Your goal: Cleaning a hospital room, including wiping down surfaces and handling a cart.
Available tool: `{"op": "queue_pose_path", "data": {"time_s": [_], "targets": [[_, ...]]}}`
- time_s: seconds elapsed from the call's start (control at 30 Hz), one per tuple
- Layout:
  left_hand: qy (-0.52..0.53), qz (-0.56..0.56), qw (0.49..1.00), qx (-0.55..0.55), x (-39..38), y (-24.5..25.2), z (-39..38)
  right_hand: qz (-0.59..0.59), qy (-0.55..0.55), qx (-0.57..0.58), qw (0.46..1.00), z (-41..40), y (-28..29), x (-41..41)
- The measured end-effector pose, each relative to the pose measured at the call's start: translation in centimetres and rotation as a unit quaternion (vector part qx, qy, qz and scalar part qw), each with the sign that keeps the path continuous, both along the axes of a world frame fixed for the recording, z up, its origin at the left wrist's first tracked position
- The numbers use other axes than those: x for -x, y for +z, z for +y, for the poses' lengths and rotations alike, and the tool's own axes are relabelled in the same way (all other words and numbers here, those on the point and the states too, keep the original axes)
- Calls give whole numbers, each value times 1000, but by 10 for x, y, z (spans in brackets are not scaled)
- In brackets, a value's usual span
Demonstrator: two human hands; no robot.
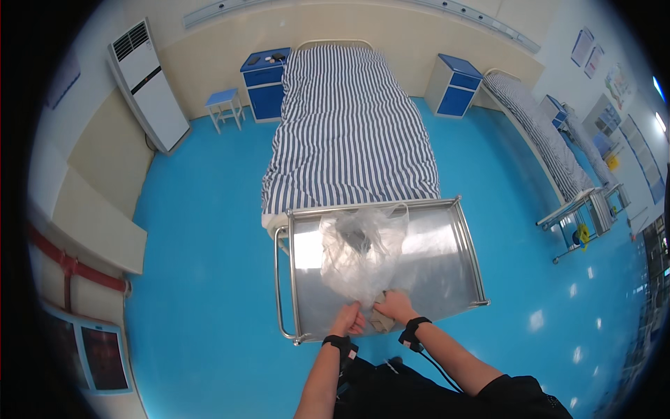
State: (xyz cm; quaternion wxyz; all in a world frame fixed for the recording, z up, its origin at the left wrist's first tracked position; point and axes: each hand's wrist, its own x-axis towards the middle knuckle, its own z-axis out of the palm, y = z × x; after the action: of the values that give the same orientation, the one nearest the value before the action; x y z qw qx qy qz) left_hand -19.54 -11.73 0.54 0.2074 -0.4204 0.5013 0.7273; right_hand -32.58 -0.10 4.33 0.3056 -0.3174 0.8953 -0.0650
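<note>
A clear plastic bag (pixel 361 256) lies crumpled on the stainless steel top of a trolley (pixel 439 272). Something dark grey shows through its upper part, too blurred to name. My right hand (pixel 399 306) grips a folded beige item (pixel 383 320), perhaps cloth or paper, at the bag's near edge. Just left of it is my left hand (pixel 349 319), palm turned inward and fingers partly curled. Its fingertips are close to the bag's lower edge; whether they pinch the film cannot be made out. Black straps circle both wrists.
A tubular rail (pixel 468 251) edges the trolley, with a push handle (pixel 277 283) at left. Beyond stands a bed with a striped cover (pixel 356 131), between two blue-and-white cabinets (pixel 264 86) (pixel 454 86). A stool (pixel 224 105) and a floor-standing air conditioner (pixel 152 89) are farther left.
</note>
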Motion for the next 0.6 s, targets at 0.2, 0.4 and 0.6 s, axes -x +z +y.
{"op": "queue_pose_path", "data": {"time_s": [0.2, 0.4, 0.6], "targets": [[-42, 44, 994, -95, 1, -24, -23, -2, -43, -2, 999, -5, -2, -2], [154, 164, 932, -283, 10, -30, -58, -23, -74, 12, 997, -4, -5, 1], [438, 223, 825, -279, 20, -23, -103, -48, -119, 16, 992, -10, -1, 1]]}}
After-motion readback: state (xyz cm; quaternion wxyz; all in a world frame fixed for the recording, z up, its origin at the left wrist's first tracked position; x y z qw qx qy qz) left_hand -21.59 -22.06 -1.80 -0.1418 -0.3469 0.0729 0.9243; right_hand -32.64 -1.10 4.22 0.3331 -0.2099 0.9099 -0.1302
